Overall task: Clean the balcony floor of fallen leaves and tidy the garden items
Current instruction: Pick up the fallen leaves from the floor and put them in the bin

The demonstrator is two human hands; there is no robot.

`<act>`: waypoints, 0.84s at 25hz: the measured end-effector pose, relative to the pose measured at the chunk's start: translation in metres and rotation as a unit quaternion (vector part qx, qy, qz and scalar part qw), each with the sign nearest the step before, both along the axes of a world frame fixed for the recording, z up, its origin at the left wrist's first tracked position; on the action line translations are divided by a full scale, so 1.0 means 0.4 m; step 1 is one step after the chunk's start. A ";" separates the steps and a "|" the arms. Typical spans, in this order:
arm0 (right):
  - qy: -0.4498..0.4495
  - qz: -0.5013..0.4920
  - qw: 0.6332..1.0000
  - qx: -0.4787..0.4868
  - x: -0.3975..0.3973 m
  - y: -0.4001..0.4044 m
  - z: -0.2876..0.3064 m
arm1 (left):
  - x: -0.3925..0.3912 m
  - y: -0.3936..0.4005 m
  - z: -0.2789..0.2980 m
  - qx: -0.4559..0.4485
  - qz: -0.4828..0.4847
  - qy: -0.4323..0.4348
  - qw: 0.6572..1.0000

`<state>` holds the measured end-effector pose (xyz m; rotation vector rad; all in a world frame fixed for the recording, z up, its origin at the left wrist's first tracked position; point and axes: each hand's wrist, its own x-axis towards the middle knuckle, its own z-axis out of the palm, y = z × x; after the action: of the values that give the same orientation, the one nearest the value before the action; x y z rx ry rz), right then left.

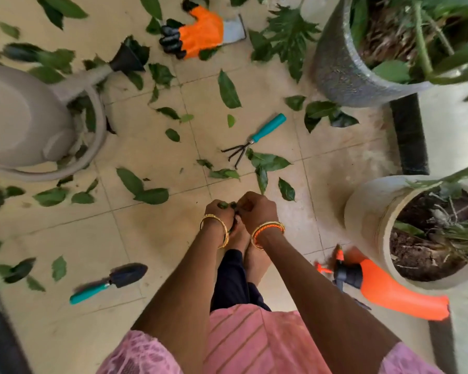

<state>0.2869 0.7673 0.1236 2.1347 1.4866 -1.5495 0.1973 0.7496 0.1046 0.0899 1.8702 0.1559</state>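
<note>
Head view: at your left edge the beige watering can lies on the tiled floor, its black rose among scattered leaves. The teal-handled trowel lies near your left arm, bare tile between. Your left hand curls round small green leaf bits, your right hand touching it, fingers curled. Ahead lie the hand rake and orange glove. Two planters and an orange spray bottle crowd your right. No writing readable.

Soft, even daylight with faint shadows; wide-angle bending at the edges; motion blur smears the left-side leaves and trowel.
</note>
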 end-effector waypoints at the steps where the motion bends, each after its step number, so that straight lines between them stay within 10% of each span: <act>1: 0.001 0.019 1.000 0.003 -0.007 -0.003 0.001 | -0.006 -0.005 0.008 0.005 0.015 0.009 1.000; 7: 0.022 0.146 0.989 -0.007 -0.035 -0.032 0.047 | -0.023 -0.069 0.053 0.010 0.150 -0.028 0.988; 12: 0.150 -0.011 0.974 -0.170 -0.014 -0.052 0.080 | -0.042 -0.132 0.113 0.049 0.176 -0.002 0.983; 21: -0.005 0.152 0.988 0.008 -0.064 -0.039 -0.133 | -0.189 -0.184 0.059 0.065 0.266 -0.073 0.959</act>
<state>0.2611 0.7516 0.0704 1.8126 1.7280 -1.4207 0.1216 0.6761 0.1284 -0.3307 1.6966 0.6399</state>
